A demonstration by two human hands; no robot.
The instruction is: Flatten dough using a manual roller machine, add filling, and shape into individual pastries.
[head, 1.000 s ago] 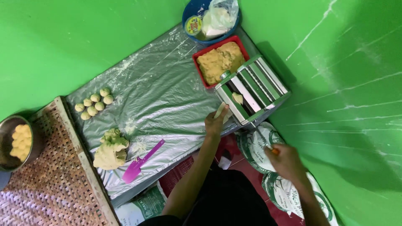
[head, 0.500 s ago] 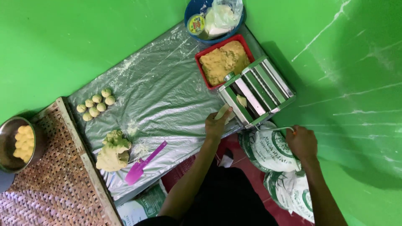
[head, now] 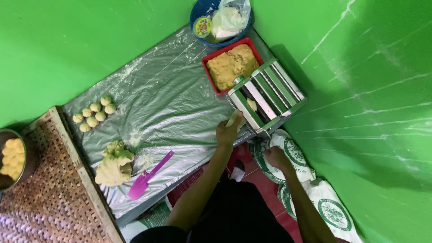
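A shiny metal roller machine (head: pixel 267 95) stands at the right end of a low table covered in clear plastic (head: pixel 166 108). A pale piece of dough (head: pixel 252 105) sits between its rollers. My left hand (head: pixel 228 131) holds a strip of dough (head: pixel 234 118) at the machine's near side. My right hand (head: pixel 275 156) is closed below the machine, near its crank side; what it grips is hidden. A red tray (head: pixel 211 58) of crumbly yellow filling sits just behind the machine.
Several small dough balls (head: pixel 94 113) lie at the table's left. A dough lump (head: pixel 114 163) and a purple scraper (head: pixel 148 177) lie near the front edge. A blue bowl (head: pixel 196 13) holds a bag and a tub. A woven tray (head: pixel 49 198) and a metal bowl (head: pixel 27 173) are at left.
My right hand has swung left and in toward the machine's underside. My left hand stays at the machine with the dough strip.
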